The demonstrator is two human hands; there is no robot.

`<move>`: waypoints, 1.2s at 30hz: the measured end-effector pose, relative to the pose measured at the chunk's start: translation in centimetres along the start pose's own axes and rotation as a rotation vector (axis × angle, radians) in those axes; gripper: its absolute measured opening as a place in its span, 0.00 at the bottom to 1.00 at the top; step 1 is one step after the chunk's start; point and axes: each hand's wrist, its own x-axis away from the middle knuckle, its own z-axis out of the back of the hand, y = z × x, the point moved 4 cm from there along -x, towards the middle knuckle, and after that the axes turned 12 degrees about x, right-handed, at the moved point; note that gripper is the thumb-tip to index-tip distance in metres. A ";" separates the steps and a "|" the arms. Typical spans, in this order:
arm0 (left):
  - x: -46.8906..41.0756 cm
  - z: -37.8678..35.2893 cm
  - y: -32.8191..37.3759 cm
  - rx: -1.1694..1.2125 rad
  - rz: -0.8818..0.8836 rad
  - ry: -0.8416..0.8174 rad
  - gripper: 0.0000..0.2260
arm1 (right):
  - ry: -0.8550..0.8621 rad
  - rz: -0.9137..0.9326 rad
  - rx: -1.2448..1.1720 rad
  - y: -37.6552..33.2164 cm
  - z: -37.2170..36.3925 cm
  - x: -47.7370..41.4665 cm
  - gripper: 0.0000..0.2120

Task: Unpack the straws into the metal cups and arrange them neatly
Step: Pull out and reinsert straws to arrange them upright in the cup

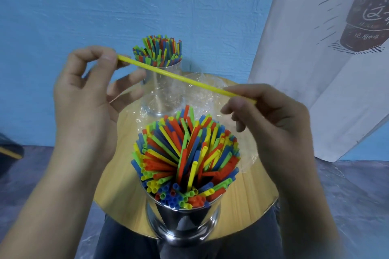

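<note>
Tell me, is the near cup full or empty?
Full: the near cup is packed with straws fanning above its rim.

Yellow straw [185, 79], silver cups [183, 223] (multicoloured straws [185, 157] inside), blue wall [105, 6].

A round wooden table [252, 191] is set before a blue wall [84, 6]; a white printed banner [305, 48] is hung at right, above blue-grey floor [347, 195].

head view, looking down, close over table [248, 191]
</note>
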 end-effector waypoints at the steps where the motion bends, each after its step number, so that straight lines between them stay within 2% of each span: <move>1: -0.1 -0.1 -0.1 -0.100 -0.005 -0.041 0.05 | 0.047 -0.019 -0.114 0.0 0.4 -0.1 0.05; 3: -0.2 -0.1 -0.6 -0.356 0.014 -0.155 0.05 | 0.134 -0.053 -0.312 0.1 1.1 -0.3 0.03; 5: 0.2 -0.1 -1.4 -0.522 0.121 -0.307 0.03 | 0.217 -0.068 -0.368 0.2 1.8 -0.5 0.04; 7: 0.8 -0.3 -1.9 -0.607 0.214 -0.451 0.05 | 0.290 -0.059 -0.330 0.2 2.5 -0.5 0.06; 10: 1.7 -1.0 -1.9 -0.626 0.323 -0.623 0.14 | 0.318 -0.009 -0.211 -0.3 3.1 -0.6 0.08; 13: 2.1 -1.4 -2.1 -0.608 0.458 -0.678 0.16 | 0.129 0.043 -0.033 -1.0 2.3 -0.7 0.07; 16: 1.8 -1.3 -2.3 -0.637 0.478 -0.695 0.18 | -0.081 0.038 0.126 -1.0 0.4 -0.3 0.04; 17: 1.7 -1.4 -2.3 -0.651 0.478 -0.703 0.18 | -0.113 0.017 0.149 -0.9 -0.1 -0.1 0.06; 19: 1.5 -1.6 -2.2 -0.669 0.484 -0.729 0.19 | -0.126 -0.012 0.163 -0.7 -0.7 0.2 0.13; 21: 1.3 -1.9 -2.2 -0.710 0.484 -0.785 0.18 | -0.121 -0.005 0.197 -0.5 -0.8 0.1 0.10; 24: 1.1 -2.7 -2.6 -0.786 0.494 -0.867 0.19 | -0.184 0.040 0.327 0.2 -0.8 0.0 0.01; 30: 0.4 -4.1 -3.6 -0.854 0.479 -0.934 0.21 | -0.328 -0.008 0.281 0.8 -0.7 0.2 0.06; 33: 0.7 -4.7 -3.7 -0.820 0.518 -0.949 0.17 | -0.357 -0.064 0.232 1.2 -0.1 0.2 0.04; 36: 0.4 -4.7 -3.6 -0.851 0.467 -0.947 0.11 | -0.364 -0.131 0.242 1.9 0.2 0.1 0.02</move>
